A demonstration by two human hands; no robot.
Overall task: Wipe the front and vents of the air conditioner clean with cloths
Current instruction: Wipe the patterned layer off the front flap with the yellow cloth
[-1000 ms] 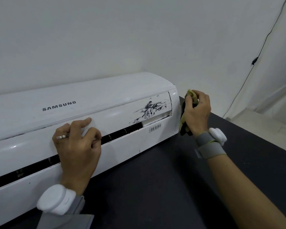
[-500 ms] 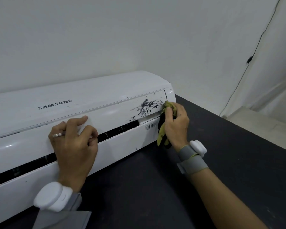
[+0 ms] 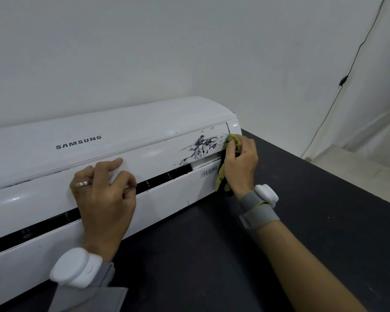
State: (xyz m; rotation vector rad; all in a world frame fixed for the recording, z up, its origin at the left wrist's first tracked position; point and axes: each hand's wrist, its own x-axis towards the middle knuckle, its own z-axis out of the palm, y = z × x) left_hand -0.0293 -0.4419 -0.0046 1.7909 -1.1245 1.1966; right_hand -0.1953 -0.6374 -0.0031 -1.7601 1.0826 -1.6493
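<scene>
A white Samsung air conditioner (image 3: 54,199) lies on a dark tabletop. Black smears (image 3: 200,146) mark the right end of its front flap, above the dark vent slot (image 3: 167,176). My right hand (image 3: 240,164) grips a yellow-green cloth (image 3: 233,140) with dark patches and presses it on the front's right edge, just beside the smears. The cloth's tail hangs below the hand. Near the middle, my left hand (image 3: 104,199) rests on the flap with curled fingers. It pinches what looks like a small white cloth (image 3: 118,174) against the panel.
The dark tabletop (image 3: 212,255) stretches in front of and to the right of the unit. A white wall stands behind. A thin black cable (image 3: 342,81) runs down the wall at the right. A barcode sticker (image 3: 208,171) sits under the smears.
My right hand has moved left with the cloth, from beyond the unit's right end onto the front edge beside the smears. My left hand has stayed where it was.
</scene>
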